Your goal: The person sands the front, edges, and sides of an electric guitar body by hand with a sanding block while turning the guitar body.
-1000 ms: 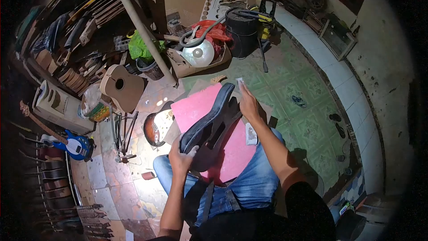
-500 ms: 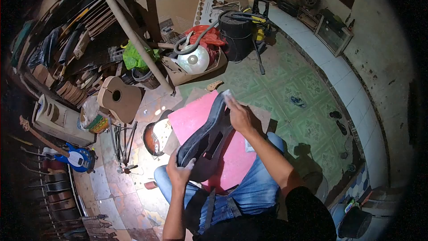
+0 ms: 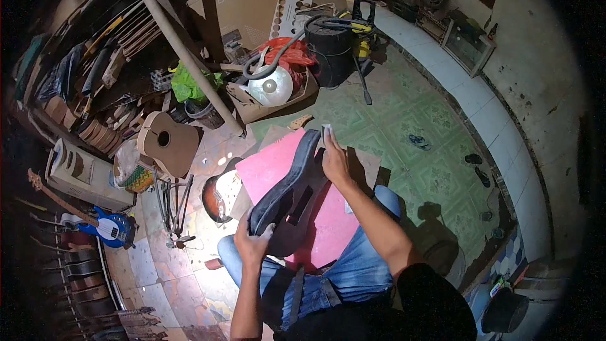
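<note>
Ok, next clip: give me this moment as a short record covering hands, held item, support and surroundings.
Left hand: grips the near end of the dark guitar body
Right hand: near its far end, a small pale piece at the fingertips
Held item: dark guitar body, tilted, with cutouts in its face
Beneath it: pink board
Left of board: sunburst guitar body, partly hidden
Farther left: pale acoustic guitar body, blue guitar
Unclear: whether the pale piece touches the body

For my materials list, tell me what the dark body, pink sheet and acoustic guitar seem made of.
Dark body: probably wood, dull black finish; cut hollows show.
Pink sheet: foam or board, unclear; flat, matt colour.
Acoustic guitar: likely wood, matt; plain tan top.
</note>
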{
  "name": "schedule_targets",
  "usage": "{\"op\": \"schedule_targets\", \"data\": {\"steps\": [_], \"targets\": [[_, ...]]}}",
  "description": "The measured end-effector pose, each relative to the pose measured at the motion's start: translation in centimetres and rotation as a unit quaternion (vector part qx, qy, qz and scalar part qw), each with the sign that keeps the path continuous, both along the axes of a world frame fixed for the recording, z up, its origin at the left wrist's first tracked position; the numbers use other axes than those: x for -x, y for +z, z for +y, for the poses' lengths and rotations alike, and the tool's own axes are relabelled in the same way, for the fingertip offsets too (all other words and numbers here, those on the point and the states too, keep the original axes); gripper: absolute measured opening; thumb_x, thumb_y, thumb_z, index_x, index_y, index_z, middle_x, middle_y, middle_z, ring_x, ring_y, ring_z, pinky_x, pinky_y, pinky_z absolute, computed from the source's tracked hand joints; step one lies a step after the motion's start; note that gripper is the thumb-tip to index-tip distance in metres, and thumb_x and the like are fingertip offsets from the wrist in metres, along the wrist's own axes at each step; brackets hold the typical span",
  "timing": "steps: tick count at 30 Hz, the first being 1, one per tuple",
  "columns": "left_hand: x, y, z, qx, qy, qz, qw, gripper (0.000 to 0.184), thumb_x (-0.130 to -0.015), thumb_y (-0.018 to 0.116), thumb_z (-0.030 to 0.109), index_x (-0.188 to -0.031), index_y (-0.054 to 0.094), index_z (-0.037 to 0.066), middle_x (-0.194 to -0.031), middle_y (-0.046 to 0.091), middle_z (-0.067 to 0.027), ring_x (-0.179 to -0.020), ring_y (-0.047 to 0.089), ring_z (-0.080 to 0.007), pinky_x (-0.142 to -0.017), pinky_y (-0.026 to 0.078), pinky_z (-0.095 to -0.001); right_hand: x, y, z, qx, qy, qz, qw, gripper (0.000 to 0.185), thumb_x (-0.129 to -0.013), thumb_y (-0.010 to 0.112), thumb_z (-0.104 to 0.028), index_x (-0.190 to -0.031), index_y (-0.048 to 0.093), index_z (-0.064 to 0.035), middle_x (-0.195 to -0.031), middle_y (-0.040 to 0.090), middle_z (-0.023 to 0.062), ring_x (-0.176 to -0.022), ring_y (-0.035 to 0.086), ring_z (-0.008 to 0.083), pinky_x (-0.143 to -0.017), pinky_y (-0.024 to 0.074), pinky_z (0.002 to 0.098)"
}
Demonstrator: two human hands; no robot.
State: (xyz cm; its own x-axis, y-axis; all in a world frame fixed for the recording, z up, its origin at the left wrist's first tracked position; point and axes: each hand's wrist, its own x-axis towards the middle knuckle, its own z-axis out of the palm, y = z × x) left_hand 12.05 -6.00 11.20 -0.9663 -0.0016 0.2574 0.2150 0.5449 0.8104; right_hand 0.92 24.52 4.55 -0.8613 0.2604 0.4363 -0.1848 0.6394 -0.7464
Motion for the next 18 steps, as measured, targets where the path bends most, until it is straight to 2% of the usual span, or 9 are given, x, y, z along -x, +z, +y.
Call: {"op": "schedule_targets", "data": {"steps": [2,3,6,8,10,14,15,16,18], "targets": [[-0.2,0.5,0.2,0.000,0.003,-0.002,1.000,0.066,-0.068,0.089,0.004,-0.128,0.062,-0.005,-0.113,0.072,-0.0179,-0.105,0.071,-0.0244,-0.096,0.054,-0.0349,-1.0,1.8,-0.6,-0.006,-0.008,0.023,1.000,0.064,-0.094,0.040,0.008,-0.156,0.033,-0.0022,-0.162,0.030,0.0275,-0.141,0.043,0.0437,-0.112,0.0436,0.0432],[-0.2,0.7,0.3,0.001,0.005,-0.005,1.000,0.066,-0.068,0.089,0.004,-0.127,0.062,-0.005,-0.113,0.072,-0.0176,-0.105,0.071,-0.0241,-0.096,0.054,-0.0348,-1.6,2.3,-1.3,-0.034,0.008,-0.006,0.999,0.065,-0.093,0.040,0.009,-0.156,0.032,-0.0018,-0.163,0.027,0.0272,-0.141,0.043,0.0446,-0.111,0.0438,0.0430],[-0.2,0.1,0.2,-0.006,0.002,-0.002,1.000,0.066,-0.068,0.090,0.004,-0.128,0.062,-0.004,-0.113,0.072,-0.0183,-0.105,0.071,-0.0248,-0.096,0.054,-0.0355,-1.7,0.8,-1.3,-0.035,0.016,-0.043,0.998,0.067,-0.092,0.040,0.011,-0.157,0.031,-0.0017,-0.163,0.026,0.0271,-0.141,0.043,0.0448,-0.111,0.0445,0.0432],[-0.4,1.3,0.6,0.002,0.007,-0.012,1.000,0.066,-0.068,0.090,0.004,-0.127,0.063,-0.004,-0.113,0.072,-0.0186,-0.105,0.071,-0.0254,-0.096,0.054,-0.0357,-0.7,-1.4,-0.5,-0.070,-0.029,-0.011,0.997,0.068,-0.091,0.040,0.011,-0.157,0.030,-0.0009,-0.164,0.026,0.0268,-0.141,0.044,0.0445,-0.109,0.0461,0.0437],[-0.4,1.7,0.7,0.011,0.012,-0.020,1.000,0.065,-0.068,0.090,0.005,-0.127,0.063,-0.004,-0.113,0.073,-0.0190,-0.105,0.071,-0.0260,-0.096,0.054,-0.0360,-1.7,0.5,-0.9,-0.025,-0.022,0.036,0.999,0.067,-0.091,0.039,0.011,-0.157,0.030,0.0001,-0.164,0.024,0.0264,-0.141,0.043,0.0445,-0.109,0.0461,0.0429],[-0.6,1.1,0.8,-0.002,0.016,-0.026,1.000,0.064,-0.068,0.090,0.006,-0.125,0.064,-0.003,-0.112,0.073,-0.0189,-0.104,0.072,-0.0265,-0.094,0.055,-0.0360,-2.5,1.0,-2.4,-0.045,0.017,-0.032,0.998,0.069,-0.091,0.040,0.010,-0.158,0.027,-0.0015,-0.165,0.023,0.0251,-0.141,0.043,0.0443,-0.109,0.0460,0.0433],[-0.6,1.1,0.8,0.005,0.018,-0.029,0.999,0.064,-0.068,0.090,0.005,-0.125,0.064,-0.003,-0.112,0.073,-0.0184,-0.103,0.072,-0.0262,-0.094,0.055,-0.0359,-2.2,0.8,-1.9,-0.042,-0.002,-0.089,0.995,0.069,-0.092,0.041,0.008,-0.159,0.026,-0.0027,-0.166,0.024,0.0236,-0.140,0.045,0.0442,-0.108,0.0466,0.0431],[-0.6,1.2,0.8,0.005,0.018,-0.028,0.999,0.064,-0.068,0.090,0.005,-0.125,0.064,-0.003,-0.112,0.073,-0.0184,-0.103,0.072,-0.0262,-0.094,0.055,-0.0359,-2.2,0.4,-1.6,-0.042,-0.002,-0.088,0.995,0.069,-0.092,0.041,0.008,-0.159,0.026,-0.0027,-0.166,0.024,0.0236,-0.140,0.045,0.0442,-0.108,0.0466,0.0431],[-0.6,1.4,0.7,0.021,0.009,0.002,1.000,0.065,-0.068,0.090,0.006,-0.126,0.064,-0.003,-0.112,0.073,-0.0181,-0.104,0.072,-0.0260,-0.095,0.055,-0.0358,-2.2,0.5,-1.6,-0.057,-0.035,0.024,0.997,0.068,-0.092,0.041,0.007,-0.159,0.028,-0.0032,-0.165,0.025,0.0225,-0.138,0.047,0.0444,-0.107,0.0475,0.0424]]}}
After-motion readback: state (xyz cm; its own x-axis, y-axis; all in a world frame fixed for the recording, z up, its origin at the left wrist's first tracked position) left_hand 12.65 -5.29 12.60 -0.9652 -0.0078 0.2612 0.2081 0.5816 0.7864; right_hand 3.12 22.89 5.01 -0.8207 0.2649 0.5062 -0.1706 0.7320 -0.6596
